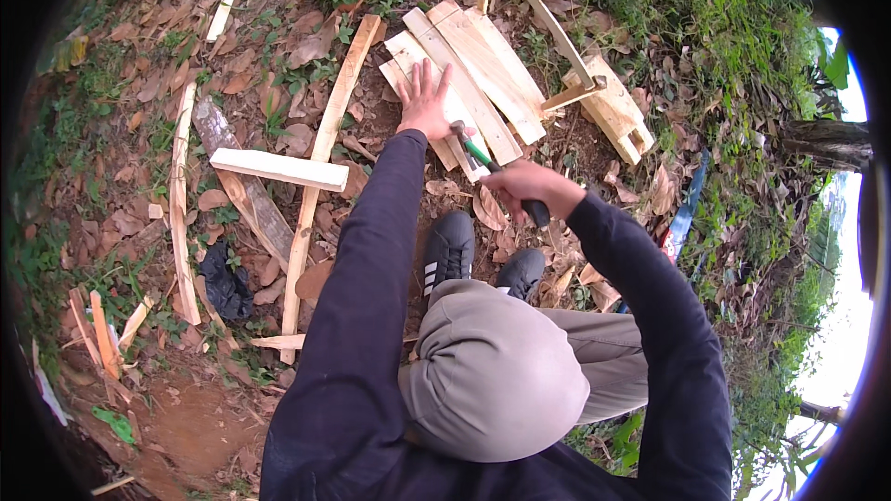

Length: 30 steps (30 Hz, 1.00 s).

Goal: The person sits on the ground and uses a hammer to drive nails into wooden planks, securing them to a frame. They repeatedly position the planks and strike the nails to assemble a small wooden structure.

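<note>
Gripping a hammer [479, 153], right hand [529, 184], just above frame centre: fingers curled round its green-and-black handle, metal head pointing to upper left. Head sits over the lower part of the pale boards [479, 57]; can't tell if it's touching. Left hand [425, 104] flat on the left side of the same boards, fingers spread, grasping nothing. Boards lie side by side on the ground, slightly fanned, upper centre.

Right of them, upper right: a thin curved wooden strip [546, 20] and a thick block with a notched end [613, 116]. Blue-edged tool, maybe a saw [689, 197], at right, partly in grass.

Left half: long slat [327, 139] running top to bottom, short pale batten [278, 168] across it, crumpled black plastic [225, 283] lower down, splintered offcuts [105, 334] at lower left. Dry leaves and grass all round. Dark shoes [449, 246] near centre, below the boards.
</note>
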Motion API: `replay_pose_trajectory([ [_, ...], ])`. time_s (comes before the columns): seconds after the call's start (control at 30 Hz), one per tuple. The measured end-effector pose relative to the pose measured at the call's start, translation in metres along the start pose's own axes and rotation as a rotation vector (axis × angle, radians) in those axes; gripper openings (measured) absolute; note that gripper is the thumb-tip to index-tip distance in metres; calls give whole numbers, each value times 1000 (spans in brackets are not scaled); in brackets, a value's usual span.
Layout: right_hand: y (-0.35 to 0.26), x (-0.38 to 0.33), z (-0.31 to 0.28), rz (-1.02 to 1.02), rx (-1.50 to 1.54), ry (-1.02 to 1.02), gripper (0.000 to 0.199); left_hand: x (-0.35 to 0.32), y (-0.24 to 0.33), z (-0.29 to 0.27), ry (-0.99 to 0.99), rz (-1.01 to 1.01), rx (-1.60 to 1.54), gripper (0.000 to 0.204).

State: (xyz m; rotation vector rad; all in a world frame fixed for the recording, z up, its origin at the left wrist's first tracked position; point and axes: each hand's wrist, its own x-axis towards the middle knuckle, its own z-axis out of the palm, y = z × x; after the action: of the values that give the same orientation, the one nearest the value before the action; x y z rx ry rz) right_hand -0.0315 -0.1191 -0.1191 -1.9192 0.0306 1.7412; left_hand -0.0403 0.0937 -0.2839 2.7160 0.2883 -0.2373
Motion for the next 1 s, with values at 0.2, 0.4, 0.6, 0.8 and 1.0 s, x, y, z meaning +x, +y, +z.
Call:
replay_pose_trajectory([
  [0.2,41,-17,7,-137,184,-37,24,5,-18,12,52,1,-42,108],
  [0.4,83,-9,44,-672,-15,636,30,9,-12,-18,-3,50,-108,69],
  [0.6,113,8,67,-837,688,1105,32,21,-31,-72,75,100,-189,61],
  [0.8,140,-30,49,-645,700,1371,45,49,129,-197,672,728,91,105],
  [1.0,149,-72,92,-658,873,1298,47,98,196,-221,-252,789,735,28],
])
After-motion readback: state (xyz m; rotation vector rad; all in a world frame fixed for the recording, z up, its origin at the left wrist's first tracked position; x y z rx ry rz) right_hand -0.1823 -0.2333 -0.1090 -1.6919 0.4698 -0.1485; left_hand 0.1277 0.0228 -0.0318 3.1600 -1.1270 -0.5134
